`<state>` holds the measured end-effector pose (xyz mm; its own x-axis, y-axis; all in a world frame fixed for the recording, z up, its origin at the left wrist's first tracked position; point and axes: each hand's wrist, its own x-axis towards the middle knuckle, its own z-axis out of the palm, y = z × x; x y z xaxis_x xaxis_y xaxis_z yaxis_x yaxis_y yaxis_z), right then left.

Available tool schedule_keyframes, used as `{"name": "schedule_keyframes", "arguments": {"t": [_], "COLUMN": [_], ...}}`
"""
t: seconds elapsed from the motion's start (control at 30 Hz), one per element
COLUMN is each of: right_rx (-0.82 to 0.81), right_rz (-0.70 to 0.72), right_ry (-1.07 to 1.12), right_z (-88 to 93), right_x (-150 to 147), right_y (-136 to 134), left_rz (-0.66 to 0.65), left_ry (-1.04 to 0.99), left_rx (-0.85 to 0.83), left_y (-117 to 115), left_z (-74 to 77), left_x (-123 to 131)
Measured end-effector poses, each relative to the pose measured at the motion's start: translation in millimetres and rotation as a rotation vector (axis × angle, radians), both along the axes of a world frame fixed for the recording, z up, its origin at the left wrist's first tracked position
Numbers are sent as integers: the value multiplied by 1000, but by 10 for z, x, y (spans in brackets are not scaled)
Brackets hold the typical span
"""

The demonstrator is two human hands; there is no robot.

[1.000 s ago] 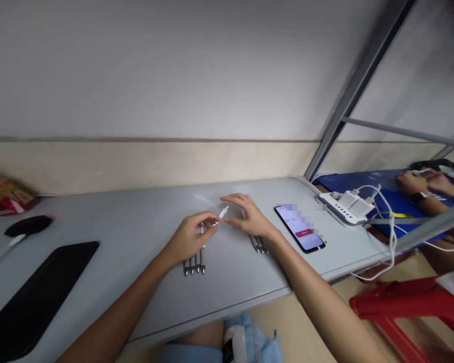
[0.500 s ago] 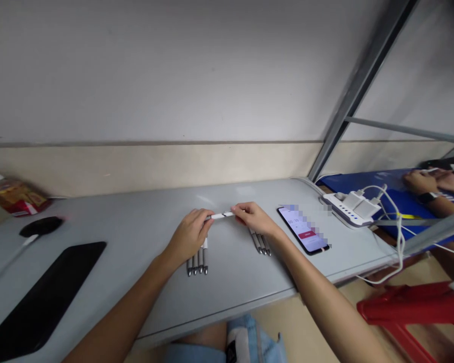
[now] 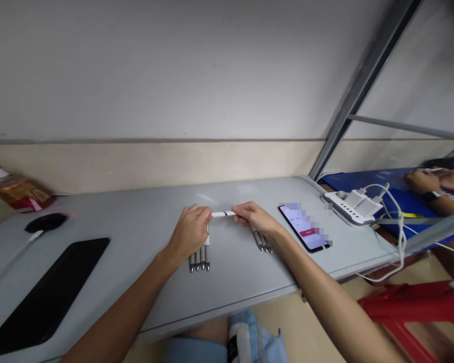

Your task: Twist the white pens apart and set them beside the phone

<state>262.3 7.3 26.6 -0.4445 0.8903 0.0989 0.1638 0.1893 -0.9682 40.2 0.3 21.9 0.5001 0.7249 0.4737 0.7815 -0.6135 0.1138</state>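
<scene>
A white pen [image 3: 222,214] is held level above the grey table [image 3: 143,222], one end in each hand. My left hand [image 3: 191,233] is closed round its left end and my right hand [image 3: 254,218] pinches its right end. Under my left hand lies a row of several silver-tipped pens [image 3: 199,258] side by side. A second, smaller group of pens [image 3: 262,242] lies under my right wrist.
A lit phone [image 3: 304,228] lies right of my right hand. A white power strip [image 3: 353,207] with chargers and cables sits at the table's right end. A black pad [image 3: 41,292], a black mouse [image 3: 46,222] and a snack packet [image 3: 19,192] are at the left. Another person's hands [image 3: 434,181] rest on a blue surface far right.
A second ago only my left hand held the pen, tilted, with my right hand open beside it. My right hand has since closed on its other end, and the pen is level.
</scene>
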Motion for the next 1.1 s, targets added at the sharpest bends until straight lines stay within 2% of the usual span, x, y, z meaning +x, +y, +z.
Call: {"name": "schedule_keyframes", "arguments": {"t": [0.1,0.2,0.27,0.4,0.53,0.7,0.83,0.97,1.1], "right_rx": [326,481,472,343,412,302,399,343,443], "right_rz": [-74,-125,-165,-187,-197,-179,-210,-184,-202], "right_ry": [-116,-126,-103,-174,-109,-192,-123,-198,-184], "right_z": [-14,-23,-32,-49,-55,-81,-80,-54,-51], "right_x": [-36,-52,-47,-23,-6,4,2,-2,-13], "right_y": [-15,-15,-3,23,33,45,49,40,31], "left_rz": [17,6,-3,7,19,27,42,36,40], "left_ry": [-88,-149,-157,-122,-87,-76,-56,-52,-43], "left_rx": [-56,-152,-183,-175,-194,-197,-191,-182,-191], "left_y": [29,74,99,108,83,52,46,50,54], "left_z": [-36,-85,-109,-124,-118,-97,-100,-116,-126], "left_x": [-34,-60,-64,-59,-56,-43,-41,-46,-51]}}
